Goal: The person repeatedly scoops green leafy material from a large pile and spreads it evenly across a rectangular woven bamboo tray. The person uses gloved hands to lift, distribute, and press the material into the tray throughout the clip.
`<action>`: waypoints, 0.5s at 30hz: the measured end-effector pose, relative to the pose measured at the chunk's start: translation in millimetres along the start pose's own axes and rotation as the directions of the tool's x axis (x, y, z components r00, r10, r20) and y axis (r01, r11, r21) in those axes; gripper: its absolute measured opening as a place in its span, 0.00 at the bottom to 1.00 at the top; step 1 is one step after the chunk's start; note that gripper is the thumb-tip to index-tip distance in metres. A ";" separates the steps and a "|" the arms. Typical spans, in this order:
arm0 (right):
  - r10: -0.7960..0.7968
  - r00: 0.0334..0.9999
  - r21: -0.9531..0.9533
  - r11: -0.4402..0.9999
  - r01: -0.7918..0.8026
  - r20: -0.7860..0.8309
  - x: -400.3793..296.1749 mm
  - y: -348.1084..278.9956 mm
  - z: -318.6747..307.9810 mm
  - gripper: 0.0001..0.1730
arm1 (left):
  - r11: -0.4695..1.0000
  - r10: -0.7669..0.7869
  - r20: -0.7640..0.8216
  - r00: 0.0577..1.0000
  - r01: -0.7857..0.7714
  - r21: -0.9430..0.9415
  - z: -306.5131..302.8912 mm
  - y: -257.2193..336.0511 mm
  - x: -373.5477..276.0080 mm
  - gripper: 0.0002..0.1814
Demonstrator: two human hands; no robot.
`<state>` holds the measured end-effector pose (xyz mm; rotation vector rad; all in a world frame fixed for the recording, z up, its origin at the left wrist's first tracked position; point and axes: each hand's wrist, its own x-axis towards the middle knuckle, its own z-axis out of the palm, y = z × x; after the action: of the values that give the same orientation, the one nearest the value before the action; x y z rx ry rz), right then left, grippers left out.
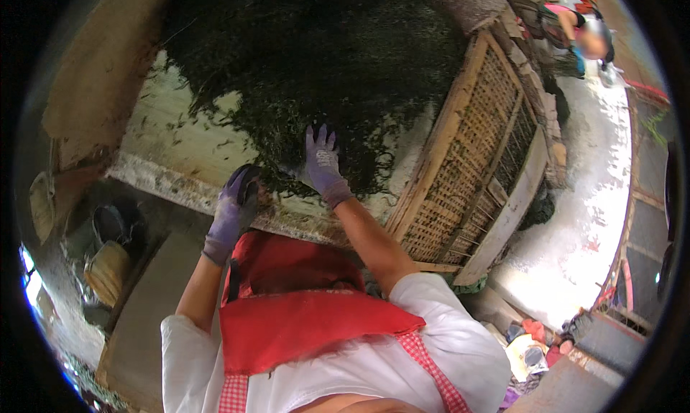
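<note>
My right hand [323,165], in a purple work glove, lies palm down on the near edge of a heap of dark green shredded leaves [323,62]. Its fingers are spread and point away from me. My left hand [229,213], in a matching glove with a dark palm, is by the worn front edge [172,186] of the pale surface [178,127] bearing the leaves. The fingers there are curved, and I cannot tell if they hold anything. Loose bits of leaf are scattered left of the heap.
A wood-framed woven lattice panel [458,165] leans at the right of the heap. A brown board or wall [102,62] stands left. Lower left are a dark bucket [110,224] and a yellowish container [108,273]. Another person [587,41] is far off at upper right.
</note>
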<state>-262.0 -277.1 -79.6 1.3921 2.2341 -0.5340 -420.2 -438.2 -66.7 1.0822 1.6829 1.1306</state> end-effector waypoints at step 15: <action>-0.237 0.897 0.883 -0.389 0.264 -0.373 -102.9 36.7 -129.3 0.27 | 0.983 0.141 0.020 0.990 -0.143 0.117 -31.1 100.6 33.6 0.16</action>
<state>-210.9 -267.0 81.4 1.1259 1.6535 -3.2497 -438.4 -391.4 31.7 1.2987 1.7030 1.1219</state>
